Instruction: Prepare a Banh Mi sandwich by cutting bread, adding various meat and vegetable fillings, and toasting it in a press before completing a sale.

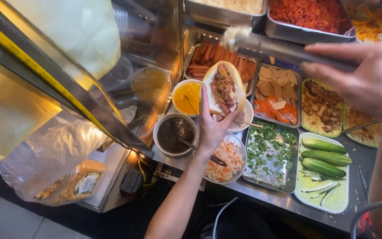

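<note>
The left hand [213, 126] held a split roll [223, 88] above the bowls: sauce bowl [173, 132] to its left, shredded salad [226, 161] below. A herb tray [270, 152] lay right of the salad, cucumbers [326, 157] further right. Behind stood the sausage tray [219, 55].

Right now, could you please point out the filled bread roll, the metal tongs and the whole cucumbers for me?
filled bread roll [224, 88], head view, on the filling in its open middle.
metal tongs [284, 51], head view, midway along the arms.
whole cucumbers [326, 156], head view, on the middle cucumber's skin.

labelled clear bag [74, 186], lower left
</note>
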